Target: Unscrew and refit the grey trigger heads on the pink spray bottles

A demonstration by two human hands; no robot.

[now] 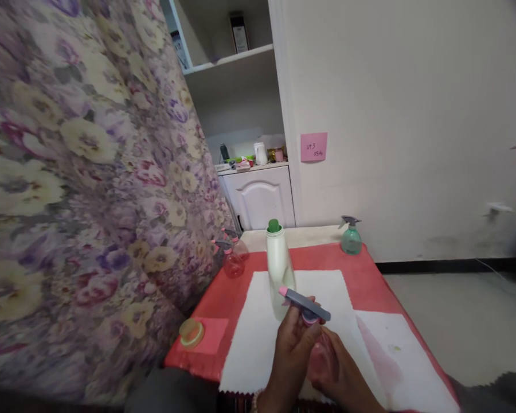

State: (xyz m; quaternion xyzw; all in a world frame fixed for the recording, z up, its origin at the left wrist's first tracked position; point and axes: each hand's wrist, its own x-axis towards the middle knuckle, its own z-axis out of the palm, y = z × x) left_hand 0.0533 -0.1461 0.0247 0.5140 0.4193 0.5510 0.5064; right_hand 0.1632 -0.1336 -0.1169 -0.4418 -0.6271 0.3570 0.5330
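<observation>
Both my hands are on one pink see-through spray bottle with a grey trigger head and a pink nozzle, held low over the front of the table. My left hand has its fingers closed round the neck, just under the head. Lower down, my right hand wraps the body from the right side. The nozzle points to the left. Just beyond it stands a tall pale green bottle, upright, with green showing at its mouth. My fingers partly cover the pink bottle's body and collar.
White sheets lie on the red tablecloth; the right one has a pink stain. Two pink spray bottles stand at the back left, a green spray bottle at the back right. A round yellowish lid sits front left, beside a floral curtain.
</observation>
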